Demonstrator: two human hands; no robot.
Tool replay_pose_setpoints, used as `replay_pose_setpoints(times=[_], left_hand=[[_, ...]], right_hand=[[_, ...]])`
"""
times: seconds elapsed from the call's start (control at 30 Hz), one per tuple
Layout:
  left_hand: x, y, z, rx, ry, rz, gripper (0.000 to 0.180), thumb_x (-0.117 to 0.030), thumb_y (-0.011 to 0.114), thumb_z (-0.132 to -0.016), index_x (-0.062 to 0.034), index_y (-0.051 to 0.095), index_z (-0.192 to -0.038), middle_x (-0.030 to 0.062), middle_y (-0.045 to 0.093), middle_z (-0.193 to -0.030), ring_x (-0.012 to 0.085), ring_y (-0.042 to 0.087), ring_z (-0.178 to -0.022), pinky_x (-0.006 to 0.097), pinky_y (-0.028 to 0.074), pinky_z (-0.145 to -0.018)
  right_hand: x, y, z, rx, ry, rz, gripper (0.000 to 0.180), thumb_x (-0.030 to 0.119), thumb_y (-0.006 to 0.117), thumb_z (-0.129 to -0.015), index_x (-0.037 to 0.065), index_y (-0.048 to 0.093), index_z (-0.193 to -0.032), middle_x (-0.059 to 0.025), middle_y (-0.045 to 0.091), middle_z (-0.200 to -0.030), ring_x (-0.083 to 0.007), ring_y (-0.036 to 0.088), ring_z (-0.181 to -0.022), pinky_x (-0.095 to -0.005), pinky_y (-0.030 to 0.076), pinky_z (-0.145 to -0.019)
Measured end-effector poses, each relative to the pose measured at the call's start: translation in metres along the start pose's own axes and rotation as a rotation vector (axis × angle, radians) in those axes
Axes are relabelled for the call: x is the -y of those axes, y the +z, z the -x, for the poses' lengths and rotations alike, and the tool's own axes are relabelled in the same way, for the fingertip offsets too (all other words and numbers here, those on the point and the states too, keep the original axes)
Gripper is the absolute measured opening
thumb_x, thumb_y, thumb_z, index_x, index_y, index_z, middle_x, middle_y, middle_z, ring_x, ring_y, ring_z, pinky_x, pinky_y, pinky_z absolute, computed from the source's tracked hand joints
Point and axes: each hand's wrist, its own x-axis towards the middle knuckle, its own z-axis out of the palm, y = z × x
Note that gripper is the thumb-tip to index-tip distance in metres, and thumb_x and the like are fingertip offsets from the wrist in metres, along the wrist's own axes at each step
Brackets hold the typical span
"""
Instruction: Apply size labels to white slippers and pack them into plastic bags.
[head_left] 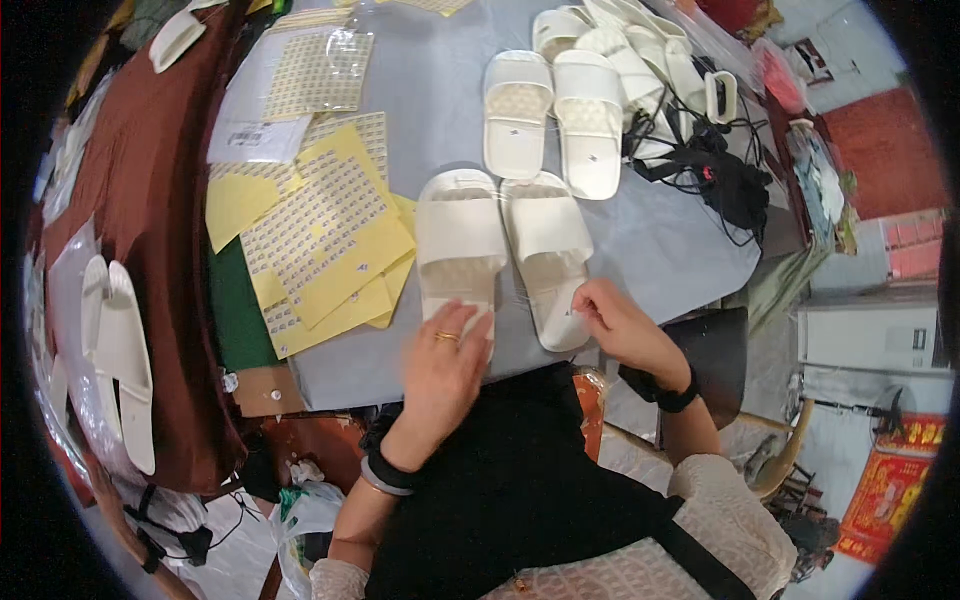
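By the table's near edge [350, 385], right hand [625, 326], grip unclear, seemingly stickers right slipper [547, 238]; pressing likely next. Loose-fingered left hand [443, 372] overlaps left slipper [460, 230].

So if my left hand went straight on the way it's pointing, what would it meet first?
Probably the strap of the white slipper under your left hand, though depth is unclear.

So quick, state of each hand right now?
Left hand: open, over the near left slipper.
Right hand: curled by the near right slipper; cannot tell whether it's holding something.
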Motion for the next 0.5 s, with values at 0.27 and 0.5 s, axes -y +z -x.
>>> replay_pose_setpoints(times=[0.27, 0.5], left_hand=[[-0.036, 0.055, -0.011, 0.259, 0.207, -0.09, 0.043, -0.011, 0.059, -0.077, -0.0058, 0.053, -0.119, 0.0089, 0.052, -0.102, 0.0245, 0.052, -0.095, 0.035, 0.044, -0.079], [-0.039, 0.066, -0.017, 0.329, 0.194, -0.138, 0.048, -0.012, 0.059, -0.075, -0.0057, 0.05, -0.122, 0.0097, 0.049, -0.105, 0.0247, 0.051, -0.095, 0.035, 0.044, -0.077]], right_hand=[[-0.013, 0.032, 0.009, -0.181, -0.003, 0.068, 0.01, 0.004, 0.05, -0.083, 0.003, 0.048, -0.093, -0.0186, 0.05, -0.089, -0.0382, 0.051, -0.083, -0.044, 0.042, -0.072], [-0.017, 0.038, 0.009, -0.273, -0.034, 0.101, 0.015, 0.006, 0.055, -0.08, 0.003, 0.048, -0.093, -0.0165, 0.05, -0.085, -0.0369, 0.051, -0.079, -0.0436, 0.043, -0.068]])
